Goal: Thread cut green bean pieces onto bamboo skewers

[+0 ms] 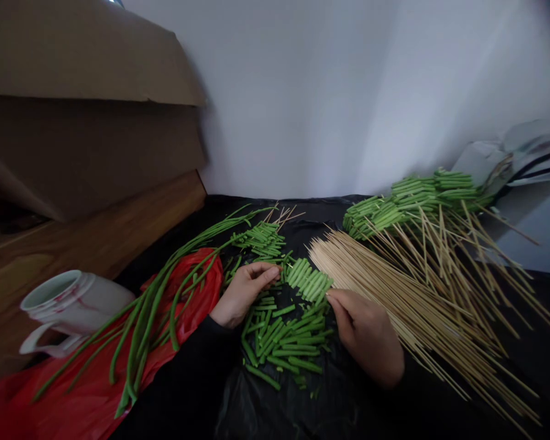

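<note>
My right hand (pixel 366 333) is closed in a pinch at the right end of a row of cut long bean pieces (pixel 309 280), threaded side by side on bamboo skewers. My left hand (pixel 250 288) is pinched just left of that row; what sits between its fingertips is too small to make out. Below both hands lies a loose pile of cut bean pieces (pixel 288 342). A finished-looking bunch of skewered beans (pixel 261 239) rests behind my left hand. To the right of my right hand spreads a large bundle of bare bamboo skewers (pixel 394 293).
Whole long beans (pixel 142 324) lie across a red plastic bag (pixel 183 305) at left, beside a white mug (pixel 80 305) tipped over. Stacked bean skewers (pixel 412 201) are at the back right. A cardboard box (pixel 87 146) and a white wall (pixel 293 98) bound the black plastic sheet (pixel 266 412).
</note>
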### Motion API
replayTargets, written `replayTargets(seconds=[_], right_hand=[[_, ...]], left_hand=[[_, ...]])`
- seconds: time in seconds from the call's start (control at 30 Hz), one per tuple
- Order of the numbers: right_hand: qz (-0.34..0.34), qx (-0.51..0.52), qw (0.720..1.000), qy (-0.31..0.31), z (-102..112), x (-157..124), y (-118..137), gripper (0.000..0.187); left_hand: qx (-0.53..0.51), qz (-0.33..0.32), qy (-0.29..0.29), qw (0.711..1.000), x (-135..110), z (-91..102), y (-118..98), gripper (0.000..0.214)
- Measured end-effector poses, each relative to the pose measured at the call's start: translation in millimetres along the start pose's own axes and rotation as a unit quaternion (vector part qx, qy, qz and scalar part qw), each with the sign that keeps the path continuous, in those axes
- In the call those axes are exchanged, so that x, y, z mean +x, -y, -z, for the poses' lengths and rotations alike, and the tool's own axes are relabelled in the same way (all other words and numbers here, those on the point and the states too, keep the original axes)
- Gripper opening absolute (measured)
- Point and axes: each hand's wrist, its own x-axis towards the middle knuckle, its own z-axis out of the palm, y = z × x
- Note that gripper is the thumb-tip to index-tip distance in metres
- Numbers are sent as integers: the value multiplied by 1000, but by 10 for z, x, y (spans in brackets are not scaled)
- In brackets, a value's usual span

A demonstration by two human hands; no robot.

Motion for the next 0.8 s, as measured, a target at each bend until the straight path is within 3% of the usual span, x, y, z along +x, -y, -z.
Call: replayTargets(seconds=[0.17, 0.33, 0.47, 0.57, 0.7, 0.8], right_hand=[[2, -8, 1000, 6, 1, -4, -18, 26], [-1, -10, 1000, 8, 6, -1, -5, 27], [5, -14, 1000, -1, 11, 2, 0, 26], [4, -8, 1000, 0, 9, 1, 1, 26], [-1, -10, 1000, 5, 7, 2, 6, 27], [-2, -12, 1000, 3, 12, 5, 8, 27]], left_hand=[[141, -83, -8, 986, 52, 60, 31, 17], [271, -84, 48, 958, 21, 56, 75, 20], [382, -126, 129, 906, -34, 52, 63, 23], [441, -166, 152, 869, -56, 58, 55, 17], [448, -177, 149, 864, -60, 43, 55, 13], [410, -163, 143, 886, -44, 30, 34, 18]])
